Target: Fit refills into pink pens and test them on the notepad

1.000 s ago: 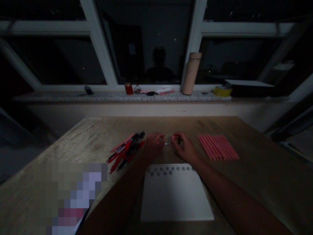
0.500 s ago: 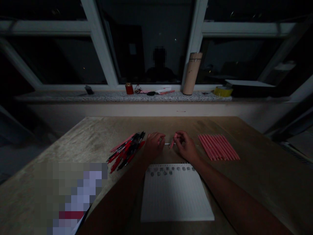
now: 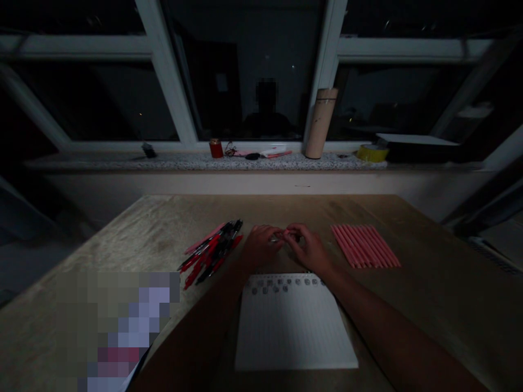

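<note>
My left hand (image 3: 263,246) and my right hand (image 3: 309,247) meet fingertip to fingertip above the table, just beyond the notepad. Pinched in the right fingers is a small pink pen part (image 3: 288,232), mostly covered by them. The left fingers are closed beside it; a pale glint shows there, too small and dark to name. Below both hands lies a lined spiral notepad (image 3: 296,326) with rows of small dark scribbles along its top. Left of my hands is a loose pile of red, black and pink pens (image 3: 212,253). To the right, several pink pencil-like sticks (image 3: 365,246) lie side by side.
The wooden table (image 3: 433,305) reaches a wall under a speckled sill (image 3: 171,159). On the sill stand a red jar (image 3: 216,148), a tall tan cylinder (image 3: 322,124), yellow tape (image 3: 372,153) and a dark box (image 3: 420,148). A blurred patch hides the near left.
My hands have come together, the right one bringing the pink part to the left fingers. The thin pale rod that showed between them is no longer plainly visible.
</note>
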`<state>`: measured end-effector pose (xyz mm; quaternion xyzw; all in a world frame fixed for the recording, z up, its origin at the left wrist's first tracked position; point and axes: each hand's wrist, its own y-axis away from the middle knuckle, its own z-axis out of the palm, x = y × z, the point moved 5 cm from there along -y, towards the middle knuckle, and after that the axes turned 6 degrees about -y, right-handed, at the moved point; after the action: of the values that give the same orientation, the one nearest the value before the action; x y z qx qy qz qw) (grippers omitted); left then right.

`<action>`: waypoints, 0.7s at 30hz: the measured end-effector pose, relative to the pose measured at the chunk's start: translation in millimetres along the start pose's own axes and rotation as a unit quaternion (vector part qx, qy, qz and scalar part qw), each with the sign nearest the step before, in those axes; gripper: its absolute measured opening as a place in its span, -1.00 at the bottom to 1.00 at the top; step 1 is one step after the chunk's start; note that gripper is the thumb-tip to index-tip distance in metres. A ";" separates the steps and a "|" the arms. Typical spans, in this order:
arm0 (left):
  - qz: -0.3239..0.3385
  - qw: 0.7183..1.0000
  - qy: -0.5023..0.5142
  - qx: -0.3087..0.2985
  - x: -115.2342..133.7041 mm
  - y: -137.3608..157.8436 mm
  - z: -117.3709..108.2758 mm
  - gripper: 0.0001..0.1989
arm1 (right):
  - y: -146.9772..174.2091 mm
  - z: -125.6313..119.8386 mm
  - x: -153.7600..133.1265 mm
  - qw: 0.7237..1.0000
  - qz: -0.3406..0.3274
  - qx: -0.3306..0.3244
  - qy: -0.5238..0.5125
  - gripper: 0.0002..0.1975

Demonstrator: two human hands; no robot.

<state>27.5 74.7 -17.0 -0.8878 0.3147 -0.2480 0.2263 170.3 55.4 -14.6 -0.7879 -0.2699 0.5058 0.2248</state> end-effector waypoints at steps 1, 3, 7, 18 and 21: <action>-0.003 1.000 -0.001 0.000 -0.1 -0.5 -0.5 -0.78 | 0.2 0.0 0.8 1.000 -0.001 0.002 0.003 -0.79; -0.017 1.000 -0.006 0.013 -1.1 -1.1 -2.9 -0.80 | 0.2 0.0 4.7 1.000 0.002 0.005 0.010 -0.73; -0.073 0.995 0.004 0.061 -6.2 0.3 -10.3 -0.84 | -1.7 2.0 16.3 0.996 0.019 -0.027 0.087 -0.74; -0.182 0.977 0.054 0.097 -21.8 8.1 -12.9 -0.78 | -6.2 12.3 3.5 0.899 0.001 -0.273 0.343 -0.84; -0.193 0.975 0.061 0.095 -22.9 8.7 -13.0 -0.76 | -4.1 12.9 -0.1 0.875 -0.005 -0.294 0.386 -0.87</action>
<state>0.5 80.8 -18.6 -0.8897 0.1254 -0.3690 0.2379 157.6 59.5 -17.0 -0.9488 -0.3021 0.0581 0.0714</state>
